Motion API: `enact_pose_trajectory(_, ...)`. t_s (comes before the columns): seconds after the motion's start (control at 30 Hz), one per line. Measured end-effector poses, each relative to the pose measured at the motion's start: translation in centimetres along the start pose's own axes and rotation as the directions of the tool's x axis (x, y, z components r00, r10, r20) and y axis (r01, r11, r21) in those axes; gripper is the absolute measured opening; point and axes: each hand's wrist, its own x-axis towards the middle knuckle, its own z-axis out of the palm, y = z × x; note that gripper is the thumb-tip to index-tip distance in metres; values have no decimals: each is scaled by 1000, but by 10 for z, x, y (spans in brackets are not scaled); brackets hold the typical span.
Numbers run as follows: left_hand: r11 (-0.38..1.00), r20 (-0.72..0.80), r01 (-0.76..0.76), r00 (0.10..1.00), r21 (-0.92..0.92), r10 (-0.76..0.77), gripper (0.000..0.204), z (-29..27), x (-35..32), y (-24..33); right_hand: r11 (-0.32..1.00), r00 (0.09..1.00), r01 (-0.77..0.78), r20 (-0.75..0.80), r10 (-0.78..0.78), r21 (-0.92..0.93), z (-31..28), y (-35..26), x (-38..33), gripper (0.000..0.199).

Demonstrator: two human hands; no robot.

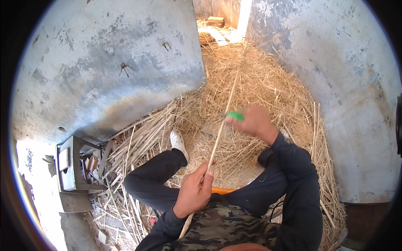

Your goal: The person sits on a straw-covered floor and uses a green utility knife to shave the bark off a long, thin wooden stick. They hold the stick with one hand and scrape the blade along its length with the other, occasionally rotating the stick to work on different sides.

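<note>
A long, thin, pale stalk (pixel 217 142) slants from my lap up and away over the straw. My left hand (pixel 194 191) is closed round its lower part, and the butt end sticks out below toward my camouflage shirt. Farther up, on the right side of the stalk, my right hand (pixel 256 122) is closed on a small green-handled tool (pixel 235 116). Motion smears the tool, and its kind is not clear. Its tip end meets or nearly meets the stalk; I cannot tell whether they touch.
Loose straw and shavings (pixel 268 79) cover the floor ahead. Bundles of cut stalks (pixel 144 140) lie along the left wall, with more stalks (pixel 320 167) at the right. A wooden box-like stand (pixel 75 175) stands at left. Grey walls (pixel 125 54) enclose both sides. A brick (pixel 215 19) lies in the far doorway.
</note>
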Motion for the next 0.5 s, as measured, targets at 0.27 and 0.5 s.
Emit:
enact_pose_trajectory(0.27,968,-160,-126,974,218,163,36,-2,8,-10,998,999,54,9,-54,-32,8,-8,-5,66)
enact_pose_trajectory(0.5,934,-145,-132,971,333,189,39,-7,8,-2,999,996,31,80,-28,-29,1,-2,9,67)
